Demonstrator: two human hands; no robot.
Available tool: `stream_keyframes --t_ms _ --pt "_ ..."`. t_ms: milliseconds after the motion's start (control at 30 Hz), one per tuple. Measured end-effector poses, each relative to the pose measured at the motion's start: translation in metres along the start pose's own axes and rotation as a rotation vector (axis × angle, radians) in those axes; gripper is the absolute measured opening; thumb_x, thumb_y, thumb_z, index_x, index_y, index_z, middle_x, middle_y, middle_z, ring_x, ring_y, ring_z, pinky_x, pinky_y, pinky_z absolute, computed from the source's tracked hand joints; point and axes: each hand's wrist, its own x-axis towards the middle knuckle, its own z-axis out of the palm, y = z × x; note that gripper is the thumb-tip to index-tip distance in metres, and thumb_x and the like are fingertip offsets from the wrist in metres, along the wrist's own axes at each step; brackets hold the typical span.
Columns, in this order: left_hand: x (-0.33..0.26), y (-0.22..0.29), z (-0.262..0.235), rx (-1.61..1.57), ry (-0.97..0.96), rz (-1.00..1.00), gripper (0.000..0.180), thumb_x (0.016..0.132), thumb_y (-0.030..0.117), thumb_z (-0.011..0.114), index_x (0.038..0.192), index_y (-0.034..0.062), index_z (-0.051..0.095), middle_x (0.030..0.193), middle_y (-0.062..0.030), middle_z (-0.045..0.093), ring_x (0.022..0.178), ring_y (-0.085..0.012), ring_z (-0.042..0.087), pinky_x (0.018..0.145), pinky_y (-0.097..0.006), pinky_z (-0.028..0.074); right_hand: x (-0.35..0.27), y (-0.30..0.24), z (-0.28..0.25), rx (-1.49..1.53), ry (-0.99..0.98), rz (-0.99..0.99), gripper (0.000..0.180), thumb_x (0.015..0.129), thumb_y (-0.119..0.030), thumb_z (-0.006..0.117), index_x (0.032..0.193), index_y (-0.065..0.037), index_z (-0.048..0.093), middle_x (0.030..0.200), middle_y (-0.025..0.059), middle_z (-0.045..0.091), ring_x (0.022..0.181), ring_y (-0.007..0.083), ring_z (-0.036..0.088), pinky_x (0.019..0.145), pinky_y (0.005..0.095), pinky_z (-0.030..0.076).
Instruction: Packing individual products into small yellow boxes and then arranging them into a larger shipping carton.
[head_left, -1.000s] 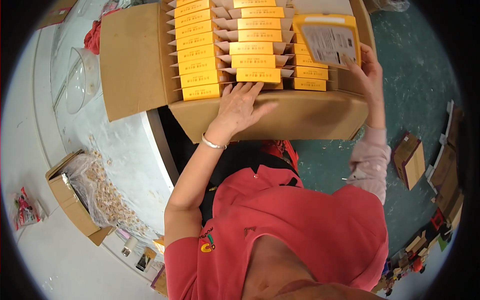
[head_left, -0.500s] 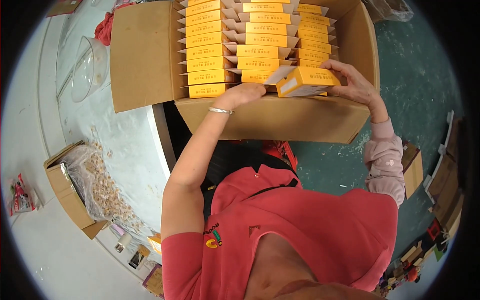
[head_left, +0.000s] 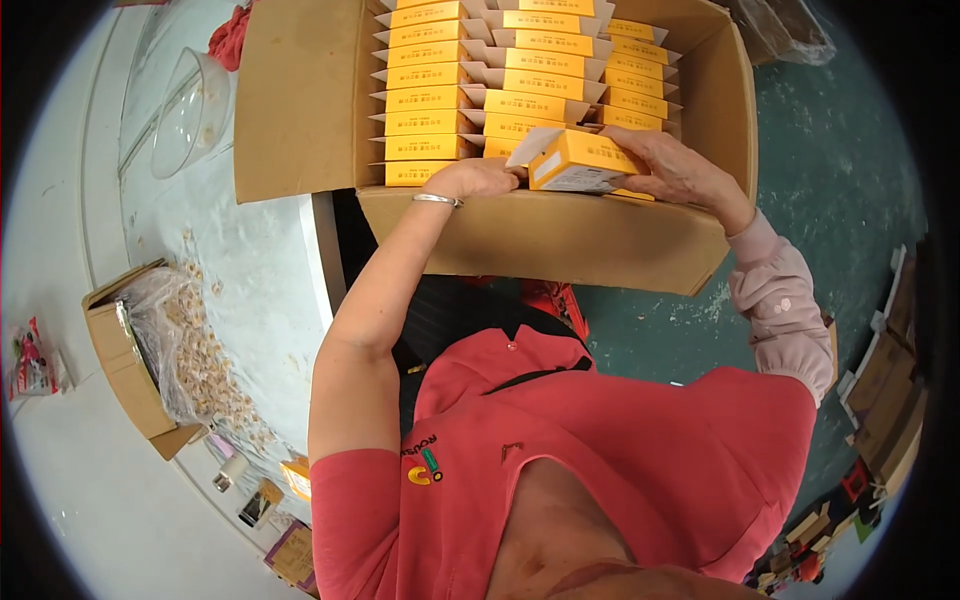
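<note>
A large cardboard carton (head_left: 545,235) holds yellow boxes (head_left: 425,123) standing in three columns, with pale flaps sticking out between them. My right hand (head_left: 680,168) grips one yellow box (head_left: 585,160), thumb below and fingers over its right end. This box sits tilted above the near end of the right column, and its left end flap stands open. Just left of it, my left hand (head_left: 475,178) reaches over the carton's near wall by the middle column. Its fingers are bent close together, the tips partly hidden inside the carton; what they hold, if anything, cannot be made out.
The carton's side flap (head_left: 295,100) folds out over a pale table (head_left: 265,265) at left. On that table are a clear plastic bowl (head_left: 190,112), a red cloth (head_left: 229,40) and a smaller carton (head_left: 130,355) with small pieces spilling out. Flattened cardboard (head_left: 885,390) lies at the right.
My right hand has carried the gripped box left and slightly down, nearer the middle column. My left hand stays at the near wall. The whole view has shifted a little.
</note>
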Motion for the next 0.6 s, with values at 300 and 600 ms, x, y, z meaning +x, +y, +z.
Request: stream_keyframes --t_ms 300,600 --pt "0.021 -0.019 0.013 0.253 -0.069 0.215 0.029 0.087 0.018 0.044 0.095 -0.0022 0.062 0.099 -0.0184 0.063 0.094 -0.0321 0.060 0.086 -0.037 0.047 0.061 0.051 -0.021 0.561 -0.467 0.112 0.058 0.070 -0.020 0.074 0.121 -0.003 0.052 0.107 0.0054 0.059 0.098 0.0140 0.053 0.084 0.0275 0.047" --pt "-0.009 0.002 0.001 -0.368 0.246 -0.125 0.029 0.084 0.021 0.050 0.103 0.0010 0.061 0.102 -0.0189 0.063 0.093 -0.0301 0.061 0.080 -0.036 0.047 0.053 0.018 0.002 -0.063 -0.062 0.059 0.061 0.070 -0.031 0.075 0.118 -0.003 0.050 0.095 0.0185 0.063 0.086 0.0327 0.061 0.074 0.0372 0.049"
